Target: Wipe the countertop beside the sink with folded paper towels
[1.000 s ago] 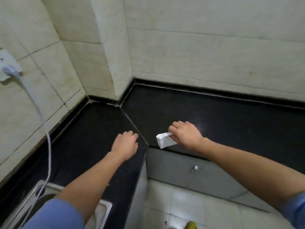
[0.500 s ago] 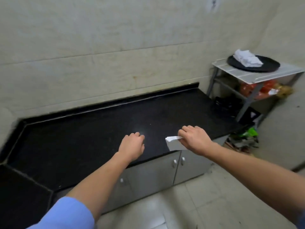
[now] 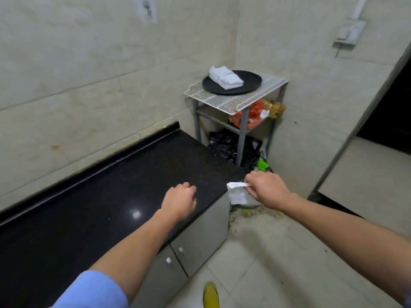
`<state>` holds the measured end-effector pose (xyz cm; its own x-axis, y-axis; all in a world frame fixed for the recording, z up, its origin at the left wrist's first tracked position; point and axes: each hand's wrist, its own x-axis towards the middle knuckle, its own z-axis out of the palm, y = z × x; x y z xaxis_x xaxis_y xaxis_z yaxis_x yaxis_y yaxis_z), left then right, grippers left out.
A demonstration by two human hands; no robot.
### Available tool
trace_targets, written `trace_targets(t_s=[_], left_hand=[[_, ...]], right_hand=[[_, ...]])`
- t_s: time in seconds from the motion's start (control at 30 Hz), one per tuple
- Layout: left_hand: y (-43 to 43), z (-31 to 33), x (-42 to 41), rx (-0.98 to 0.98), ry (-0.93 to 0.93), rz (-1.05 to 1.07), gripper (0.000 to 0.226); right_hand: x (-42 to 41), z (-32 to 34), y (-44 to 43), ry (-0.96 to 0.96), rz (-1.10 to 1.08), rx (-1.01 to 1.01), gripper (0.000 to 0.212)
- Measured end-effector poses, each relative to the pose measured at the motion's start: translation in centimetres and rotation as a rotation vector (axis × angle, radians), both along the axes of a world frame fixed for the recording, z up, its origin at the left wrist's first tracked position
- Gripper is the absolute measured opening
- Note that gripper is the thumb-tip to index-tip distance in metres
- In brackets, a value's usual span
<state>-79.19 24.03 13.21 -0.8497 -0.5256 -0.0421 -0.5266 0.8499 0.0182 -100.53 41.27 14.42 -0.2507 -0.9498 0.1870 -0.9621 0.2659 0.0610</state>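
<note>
A glossy black countertop (image 3: pixel 106 196) runs along the tiled wall and ends at its right edge near the middle of the view. My right hand (image 3: pixel 265 188) grips a folded white paper towel (image 3: pixel 238 193) just past that right end, above the floor. My left hand (image 3: pixel 179 202) hovers over the front right part of the countertop, its fingers loosely curled and holding nothing. A stack of folded white paper towels (image 3: pixel 225 77) lies on a black round tray (image 3: pixel 251 82) farther back. The sink is out of view.
The tray sits on a white wire rack (image 3: pixel 235 100) in the corner, with orange bags and a black bag beneath. Grey cabinet doors (image 3: pixel 200 238) stand under the counter. Crumbs litter the tiled floor (image 3: pixel 251 215). A doorway (image 3: pixel 387 121) opens at right.
The view has swung right, from the sink corner to the counter's right end and the rack. My right hand carried the paper towel past the counter's end; my left hand stayed over the counter.
</note>
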Motion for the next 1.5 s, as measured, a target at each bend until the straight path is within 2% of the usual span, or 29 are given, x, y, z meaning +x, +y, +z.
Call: trace_targets(t_s=[0.13,0.3,0.53,0.73,1.07,1.3,1.5], left_hand=[[-3.8,-0.4,-8.5,0.0,0.046,-0.095,0.028],[-9.9,1.8,-17.8,-0.037,0.083,-0.203,0.028],[-16.2,4.6,-28.1,-0.022,0.145,-0.234,0.027],[-20.5,5.2,-36.2,-0.005,0.223,-0.166,0.025],[-26.0,5.8,-50.2,-0.021,0.347,0.129,0.023],[-29.6,6.0,-54.6,-0.006,0.362,0.229,0.026],[-34.2,5.7,-57.6,-0.031,0.305,0.177,0.034]], right_hand=[[-6.9,0.1,-2.1,-0.051,-0.103,0.052,0.018],[-14.4,2.3,-5.9,-0.052,-0.181,-0.023,0.016],[-24.5,6.2,-11.5,-0.115,-0.25,-0.182,0.016],[-33.6,9.2,-17.3,-0.144,-0.198,-0.318,0.011],[-51.6,13.0,-31.4,-0.144,-0.033,-0.315,0.019],[-56.7,14.5,-40.8,-0.258,0.086,-0.306,0.017],[-57.7,14.8,-48.3,-0.326,0.138,-0.263,0.015]])
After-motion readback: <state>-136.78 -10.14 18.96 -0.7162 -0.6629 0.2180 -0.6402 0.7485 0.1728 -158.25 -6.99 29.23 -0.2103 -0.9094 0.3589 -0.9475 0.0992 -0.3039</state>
